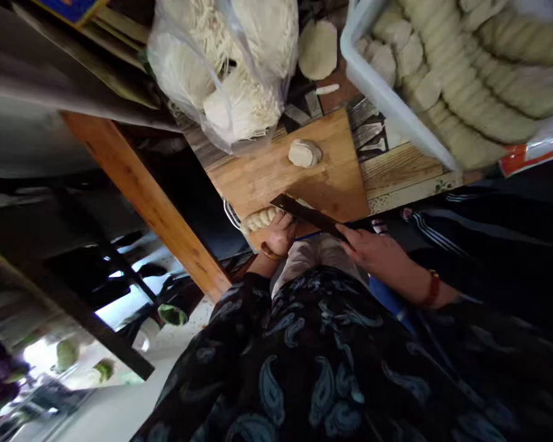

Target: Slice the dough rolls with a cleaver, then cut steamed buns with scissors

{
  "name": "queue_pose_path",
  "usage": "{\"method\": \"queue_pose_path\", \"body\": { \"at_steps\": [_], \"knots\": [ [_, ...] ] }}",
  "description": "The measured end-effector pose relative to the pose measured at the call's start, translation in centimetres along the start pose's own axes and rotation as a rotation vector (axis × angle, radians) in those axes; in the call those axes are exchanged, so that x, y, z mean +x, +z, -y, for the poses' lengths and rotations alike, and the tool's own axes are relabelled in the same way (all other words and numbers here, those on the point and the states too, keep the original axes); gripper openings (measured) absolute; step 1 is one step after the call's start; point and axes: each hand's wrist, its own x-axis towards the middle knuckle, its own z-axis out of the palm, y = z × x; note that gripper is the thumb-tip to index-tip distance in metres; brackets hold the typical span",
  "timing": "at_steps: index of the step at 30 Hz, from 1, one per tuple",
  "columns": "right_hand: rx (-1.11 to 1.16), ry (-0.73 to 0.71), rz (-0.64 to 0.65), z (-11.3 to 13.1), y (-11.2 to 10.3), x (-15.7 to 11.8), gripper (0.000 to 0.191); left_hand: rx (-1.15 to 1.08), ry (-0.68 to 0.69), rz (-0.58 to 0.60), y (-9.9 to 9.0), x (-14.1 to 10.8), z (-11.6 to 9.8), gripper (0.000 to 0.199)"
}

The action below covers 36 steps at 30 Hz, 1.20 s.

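My left hand (279, 234), with a bangle at the wrist, rests on a ridged roll of pale dough (258, 220) at the near edge of a wooden cutting board (276, 175). My right hand (371, 252), with a red band at the wrist, grips a dark flat-bladed kitchen knife (308, 215), whose far end sits just above the dough roll. A cut lump of dough (304, 153) lies on the board, beyond both hands. The knife and my left fingers hide part of the roll.
A clear bag of pale shredded dough (216, 67) and a flat dough round (317, 49) lie beyond the board. A white tub of dough pieces (461, 73) is at upper right. A striped dark garment (447, 236) is right of my arm; an orange wooden table edge (142, 202) is left.
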Motion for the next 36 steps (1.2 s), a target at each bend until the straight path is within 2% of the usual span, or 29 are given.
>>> {"method": "queue_pose_path", "body": {
  "at_steps": [7,14,20,26,31,36],
  "knots": [
    [-0.003,0.039,0.021,0.1,0.4,1.0,0.05,-0.026,-0.033,0.074,-0.1,-0.1,0.3,0.032],
    [0.052,0.009,-0.019,-0.4,0.9,1.4,0.049,-0.016,-0.022,-0.017,-0.5,0.7,0.0,0.03],
    [0.089,0.037,-0.031,-1.6,1.3,-0.1,0.048,0.086,-0.023,-0.09,-1.2,1.2,-0.6,0.024],
    [0.221,0.081,-0.087,-2.7,0.7,-1.3,0.047,0.042,-0.054,-0.051,-1.7,1.1,-1.2,0.031],
    [0.182,0.065,-0.09,-1.5,-0.4,-2.7,0.048,0.048,-0.039,-0.089,-1.4,0.9,-0.9,0.027],
    [0.147,0.001,-0.123,-0.3,-0.1,-4.3,0.048,0.039,-0.018,-0.138,-0.6,0.3,-0.4,0.031]
  ]
}}
